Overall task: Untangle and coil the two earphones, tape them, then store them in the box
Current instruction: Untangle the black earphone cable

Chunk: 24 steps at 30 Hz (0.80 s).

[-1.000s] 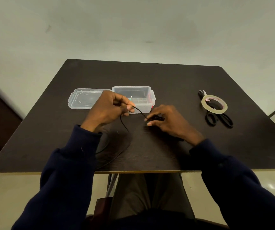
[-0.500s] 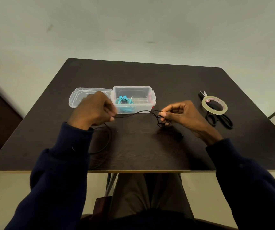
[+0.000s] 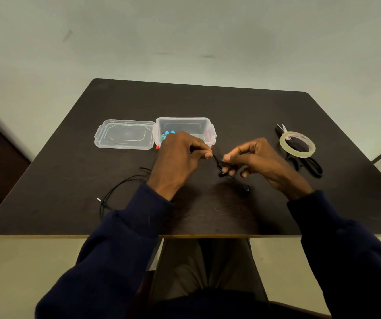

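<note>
My left hand [image 3: 180, 157] and my right hand [image 3: 253, 157] are close together above the table's middle, each pinching the black earphone cable [image 3: 218, 163] between fingertips. A short stretch of cable and an earbud hang between them. The rest of the black cable [image 3: 118, 192] loops on the table to the left, ending in a small white plug. Another black earbud [image 3: 245, 188] lies below my right hand. A clear plastic box [image 3: 184, 127] stands open behind my left hand, with the turquoise earphone [image 3: 167, 134] inside, partly hidden by my fingers.
The box's clear lid [image 3: 125, 134] lies flat to the left of the box. A roll of clear tape [image 3: 297, 143] rests on black scissors [image 3: 309, 164] at the right. The dark table [image 3: 230, 107] ends at a front edge near my lap.
My left hand moved right, toward my right hand, so the taut cable between them shortened. The loose cable on the left slid into a wider loop. The box shows less of the turquoise earphone.
</note>
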Each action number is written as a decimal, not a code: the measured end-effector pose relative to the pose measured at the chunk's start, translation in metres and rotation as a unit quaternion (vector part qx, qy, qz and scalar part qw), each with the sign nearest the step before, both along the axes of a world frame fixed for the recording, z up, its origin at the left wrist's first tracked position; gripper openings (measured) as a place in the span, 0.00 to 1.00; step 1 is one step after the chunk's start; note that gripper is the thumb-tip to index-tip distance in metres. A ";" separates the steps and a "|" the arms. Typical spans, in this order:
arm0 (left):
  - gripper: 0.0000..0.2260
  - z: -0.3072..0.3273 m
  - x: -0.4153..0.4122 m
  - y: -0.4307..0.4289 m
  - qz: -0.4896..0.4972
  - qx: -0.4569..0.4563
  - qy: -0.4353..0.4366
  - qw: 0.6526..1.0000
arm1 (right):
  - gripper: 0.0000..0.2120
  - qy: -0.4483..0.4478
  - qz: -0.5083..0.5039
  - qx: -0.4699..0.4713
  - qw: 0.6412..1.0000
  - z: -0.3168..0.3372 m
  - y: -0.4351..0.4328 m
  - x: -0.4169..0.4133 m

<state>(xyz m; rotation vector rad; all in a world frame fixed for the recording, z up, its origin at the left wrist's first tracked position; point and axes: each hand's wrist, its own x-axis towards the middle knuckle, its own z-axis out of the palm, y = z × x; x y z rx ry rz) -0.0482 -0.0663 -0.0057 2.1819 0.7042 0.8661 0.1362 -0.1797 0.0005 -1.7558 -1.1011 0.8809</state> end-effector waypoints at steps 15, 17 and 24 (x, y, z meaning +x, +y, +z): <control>0.02 0.014 -0.017 0.021 0.012 -0.041 -0.158 0.986 | 0.03 0.080 -0.089 -0.058 0.991 0.000 -0.012 0.028; 0.01 0.012 -0.016 0.023 0.020 -0.078 -0.184 0.980 | 0.04 0.072 -0.073 -0.047 0.994 -0.001 -0.015 0.030; 0.03 0.002 -0.006 0.014 -0.021 -0.132 -0.162 0.978 | 0.21 -0.020 0.047 0.112 0.992 0.005 -0.022 0.026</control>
